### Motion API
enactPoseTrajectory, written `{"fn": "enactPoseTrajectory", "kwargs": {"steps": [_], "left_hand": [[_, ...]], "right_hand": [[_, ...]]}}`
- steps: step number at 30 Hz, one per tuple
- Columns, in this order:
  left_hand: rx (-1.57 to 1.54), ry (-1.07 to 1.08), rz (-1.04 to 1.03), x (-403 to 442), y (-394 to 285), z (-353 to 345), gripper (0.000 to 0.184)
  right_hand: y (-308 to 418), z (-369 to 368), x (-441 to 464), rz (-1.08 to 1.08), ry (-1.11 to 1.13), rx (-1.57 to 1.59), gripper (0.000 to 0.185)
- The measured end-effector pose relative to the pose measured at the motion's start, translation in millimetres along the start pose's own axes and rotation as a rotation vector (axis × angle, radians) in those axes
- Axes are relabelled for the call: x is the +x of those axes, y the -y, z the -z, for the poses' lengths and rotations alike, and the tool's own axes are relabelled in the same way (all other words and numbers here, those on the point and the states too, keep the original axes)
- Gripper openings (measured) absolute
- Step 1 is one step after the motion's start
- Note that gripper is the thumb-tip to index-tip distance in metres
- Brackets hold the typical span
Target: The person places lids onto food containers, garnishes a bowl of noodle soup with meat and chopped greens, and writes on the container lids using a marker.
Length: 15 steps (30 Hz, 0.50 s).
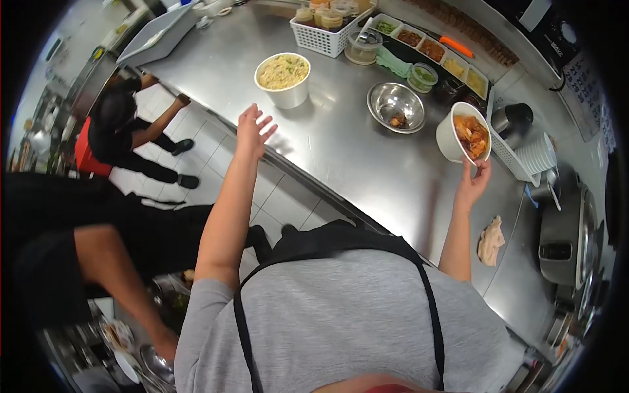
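Observation:
My right hand (474, 180) grips the lower rim of a white paper tub (452, 136), tilted so that its reddish-orange food (472, 136) shows. My left hand (253, 131) is empty, its fingers spread, just below a second white tub (289, 98). That tub stands upright on the steel counter and is full of a pale yellow, rice-like food with green bits (283, 71). Between the two tubs sits a metal mixing bowl (396, 107) with a small brown clump in the bottom.
At the back are a white basket of bottles (316, 38), a lidded container (363, 48), a green cloth (394, 62) and topping trays (432, 48). On the right lie a crumpled cloth (490, 241) and a rice cooker (569, 237). Two co-workers (124, 124) are to the left.

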<state>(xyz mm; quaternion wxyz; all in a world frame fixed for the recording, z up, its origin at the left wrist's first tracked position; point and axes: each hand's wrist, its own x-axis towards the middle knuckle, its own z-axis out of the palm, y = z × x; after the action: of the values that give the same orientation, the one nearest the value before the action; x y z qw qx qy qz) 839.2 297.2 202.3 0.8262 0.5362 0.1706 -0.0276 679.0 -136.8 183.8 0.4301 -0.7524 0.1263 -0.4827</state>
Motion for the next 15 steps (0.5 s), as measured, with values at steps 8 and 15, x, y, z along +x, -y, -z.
{"fn": "enactPoseTrajectory", "kwargs": {"steps": [8,15], "left_hand": [[0.192,0.119,-0.048,123.6,-25.3,-0.2,0.025],[0.290,0.308,0.034,216.5,-80.4,32.9,0.018]], "right_hand": [[89.2,-103.6,-43.1,-0.059,0.207,0.257,0.022],[101.6,-256.5,-74.8,-0.252,0.413,0.238,0.023]]}}
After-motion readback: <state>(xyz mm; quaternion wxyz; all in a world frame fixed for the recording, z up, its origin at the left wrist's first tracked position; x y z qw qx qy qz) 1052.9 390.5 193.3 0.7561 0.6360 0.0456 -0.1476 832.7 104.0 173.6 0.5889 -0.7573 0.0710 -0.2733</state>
